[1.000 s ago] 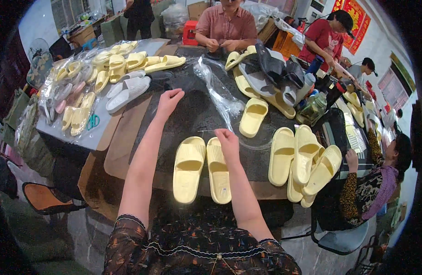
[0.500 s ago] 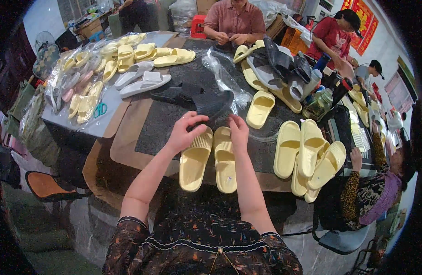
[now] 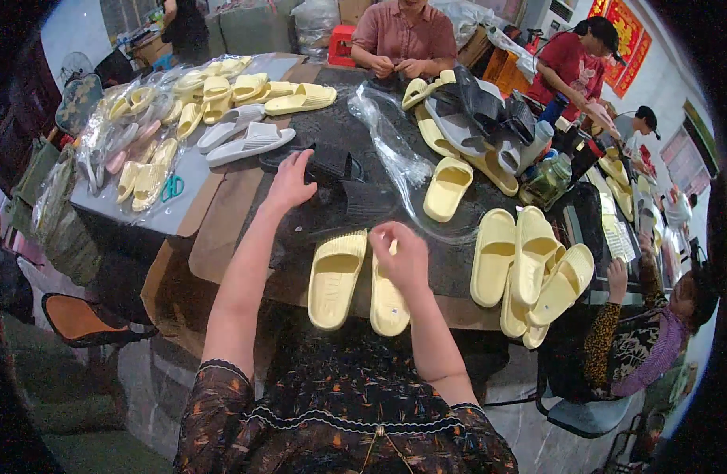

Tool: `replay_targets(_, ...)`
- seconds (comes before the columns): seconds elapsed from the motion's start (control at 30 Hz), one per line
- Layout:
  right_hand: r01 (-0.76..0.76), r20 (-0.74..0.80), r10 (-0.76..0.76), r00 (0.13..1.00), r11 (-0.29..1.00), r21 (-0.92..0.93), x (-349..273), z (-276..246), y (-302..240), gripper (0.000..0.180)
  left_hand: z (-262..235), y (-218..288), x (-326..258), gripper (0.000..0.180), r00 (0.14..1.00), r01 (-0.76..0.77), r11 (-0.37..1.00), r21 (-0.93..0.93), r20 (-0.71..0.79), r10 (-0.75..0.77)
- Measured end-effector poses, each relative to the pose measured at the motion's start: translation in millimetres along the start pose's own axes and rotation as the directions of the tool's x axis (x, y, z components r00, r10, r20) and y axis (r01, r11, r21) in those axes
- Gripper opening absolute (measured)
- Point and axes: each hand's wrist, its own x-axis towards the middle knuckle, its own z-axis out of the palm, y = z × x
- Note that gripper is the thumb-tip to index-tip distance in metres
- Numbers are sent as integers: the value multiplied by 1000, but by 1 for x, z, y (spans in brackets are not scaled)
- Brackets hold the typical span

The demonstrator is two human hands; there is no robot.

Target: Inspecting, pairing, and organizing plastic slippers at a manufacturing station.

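Observation:
My left hand [image 3: 291,186] reaches forward over the table with its thumb and fingers apart. Its fingertips are at a dark slipper [image 3: 332,163] that lies beside two grey slippers; whether they touch it I cannot tell. A second dark slipper with a ribbed strap [image 3: 371,199] lies just beyond my right hand [image 3: 404,254]. The right hand's fingers are curled in, and what they hold, if anything, is hidden. It covers part of a pale yellow slipper [image 3: 388,304] at the table's near edge. Left of that stands another yellow slipper [image 3: 334,288], toe end facing away.
More yellow slippers [image 3: 494,261] overlap at the near right. Clear plastic bags [image 3: 387,142] lie mid-table; bagged slippers [image 3: 150,174] and teal scissors [image 3: 172,187] are on the left. A mixed slipper pile [image 3: 466,126] stands by a glass jar [image 3: 549,178]. Several people sit or stand around.
My left hand has moved forward and left, from the yellow slippers to the dark slipper. My right hand has drawn back toward me with its fingers curling. One dark slipper now lies nearer.

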Motion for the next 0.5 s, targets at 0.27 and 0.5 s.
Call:
replay_targets(0.27, -89, 220, 206, 954, 891, -446, -60, -3, -2, 55, 32, 4, -7, 52, 998, 23, 999, 43, 50, -25)
replay_targets(0.5, -125, 198, 222, 955, 903, -411, -52, 27, 19, 59, 11, 74, -50, 37, 968, 25, 995, 101, 244, -50)
